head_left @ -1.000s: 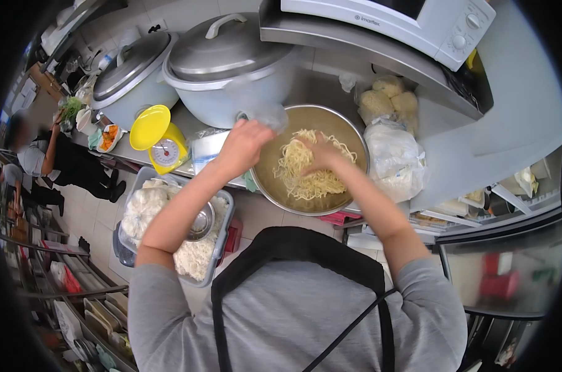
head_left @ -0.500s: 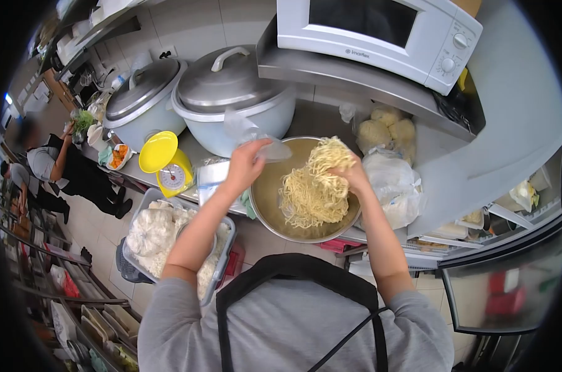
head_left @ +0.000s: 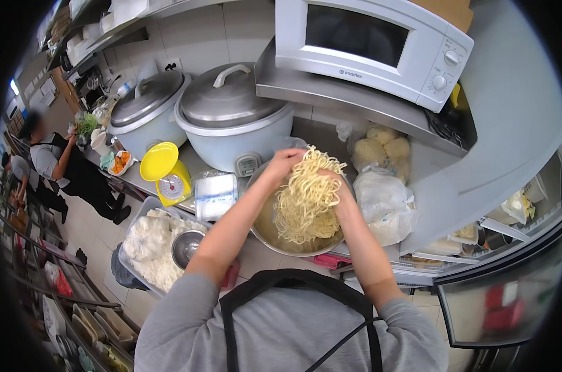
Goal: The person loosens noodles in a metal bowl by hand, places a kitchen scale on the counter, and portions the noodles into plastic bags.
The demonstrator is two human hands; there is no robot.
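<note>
My right hand (head_left: 332, 183) is closed on a clump of pale yellow noodles (head_left: 312, 177), lifted above a wide metal bowl (head_left: 263, 232). More loose noodles (head_left: 303, 217) lie in the bowl below, and strands hang down toward them. At the left of the clump, my left hand (head_left: 285, 166) has its fingers closed on a clear plastic bag (head_left: 291, 144). Most of the bag is hidden behind that hand and the noodles. Its fingertips are right beside the raised strands; whether they touch cannot be seen.
Two large lidded rice cookers (head_left: 228, 102) stand behind. A yellow scale (head_left: 172, 183) and a pack of plastic bags (head_left: 216, 197) sit left of the bowl. Right are bagged noodle balls (head_left: 383, 149) and a white plastic bag (head_left: 386, 204). A microwave (head_left: 368, 49) overhangs. Two people stand far left.
My left hand has moved right, bringing the plastic bag from the bowl's left rim to the noodles. My right hand has shifted left with the clump. The camera view has tilted slightly.
</note>
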